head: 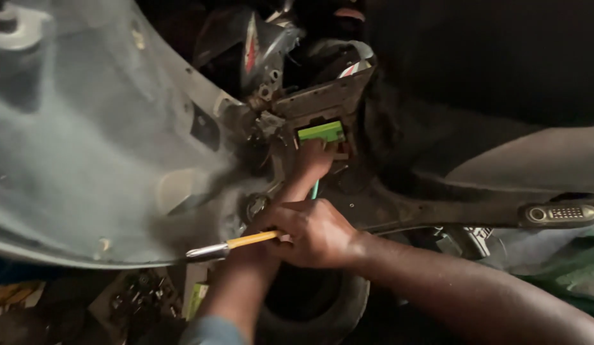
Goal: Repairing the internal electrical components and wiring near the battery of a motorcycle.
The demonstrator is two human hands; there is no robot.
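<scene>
Left hand point(314, 158): reaches forward into the dark opening of the machine, fingers laid on the lower edge of the green block; how tightly they close on it cannot be told.
Right hand point(316, 231): nearer the camera, fingers curled fully round the handle of the screwdriver, firm grip.
Screwdriver point(236, 245): yellow shaft section with a silver metal end, lying almost level, pointing left from the right fist, passing over the left forearm.
Green block point(322, 131): small bright green rectangular part, set in a metal frame at the centre of the opening, just above the left hand.
Grey body panel point(86, 147): large, curved, dusty, fills the left half of the view; the silver end of the screwdriver lies at its lower edge.
Tyre point(348, 306): dark, below the right hand, partly hidden by both forearms.
Footrest bar point(559, 213): grey, ribbed end, far right, well apart from both hands.
</scene>
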